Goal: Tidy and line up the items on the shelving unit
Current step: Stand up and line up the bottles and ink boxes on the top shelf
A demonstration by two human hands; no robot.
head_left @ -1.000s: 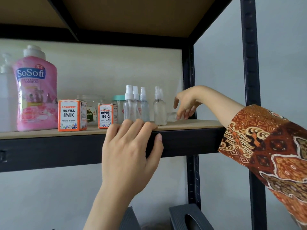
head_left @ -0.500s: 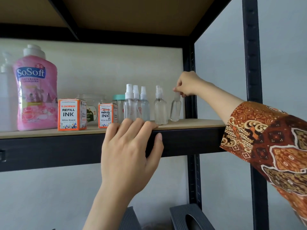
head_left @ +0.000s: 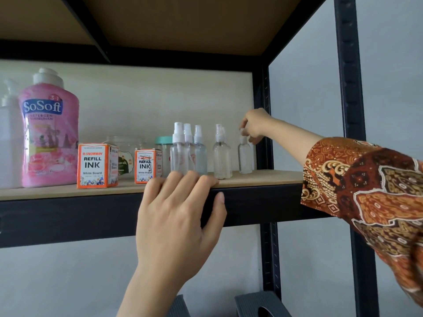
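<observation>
A small clear spray bottle (head_left: 245,156) stands upright at the far right of the wooden shelf (head_left: 263,177), close to the back post. My right hand (head_left: 256,124) reaches in from the right and pinches its cap from above. To its left stand another clear spray bottle (head_left: 220,156) and a tight cluster of three spray bottles (head_left: 180,154). My left hand (head_left: 178,213) grips the shelf's front edge, fingers on the board and thumb on the black beam.
Further left are two orange refill ink boxes (head_left: 96,165) (head_left: 146,165), a glass jar (head_left: 126,152), a teal-lidded jar (head_left: 163,140), a pink detergent bottle (head_left: 49,133) and a white bottle (head_left: 9,143). Black posts (head_left: 350,88) frame the right side. A grey stool (head_left: 258,303) is below.
The small bottle lay on its side under my right hand; it was raised upright and now stands slightly further right and back. My left hand has not moved.
</observation>
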